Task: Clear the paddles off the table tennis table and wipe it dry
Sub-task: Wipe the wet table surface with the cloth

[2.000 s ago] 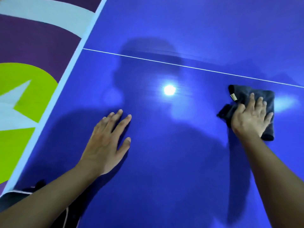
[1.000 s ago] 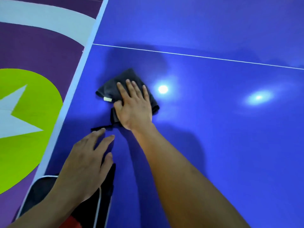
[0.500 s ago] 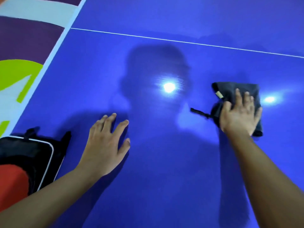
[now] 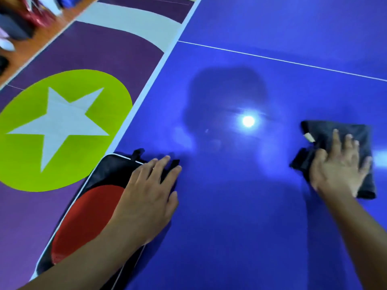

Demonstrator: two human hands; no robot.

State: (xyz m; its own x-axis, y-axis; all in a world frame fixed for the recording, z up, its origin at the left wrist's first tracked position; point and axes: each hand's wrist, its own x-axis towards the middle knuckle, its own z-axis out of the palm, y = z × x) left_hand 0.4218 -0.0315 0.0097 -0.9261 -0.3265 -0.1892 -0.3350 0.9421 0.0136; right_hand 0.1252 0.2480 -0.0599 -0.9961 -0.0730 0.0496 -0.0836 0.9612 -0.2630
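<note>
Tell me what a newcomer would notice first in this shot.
A bright light glare sits in the middle of the glossy blue table, inside a head-shaped shadow. On the floor at left is a lime circle with a white star. The right hand presses a dark cloth at right; the left hand rests on a black and red case at the table's left edge.

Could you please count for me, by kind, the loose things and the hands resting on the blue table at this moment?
Dark cloth: 1, under the right hand
Black and red case: 1, at the table's left edge
Hands: 2, left hand partly on the case, right hand flat on the cloth
Total: 4
</note>
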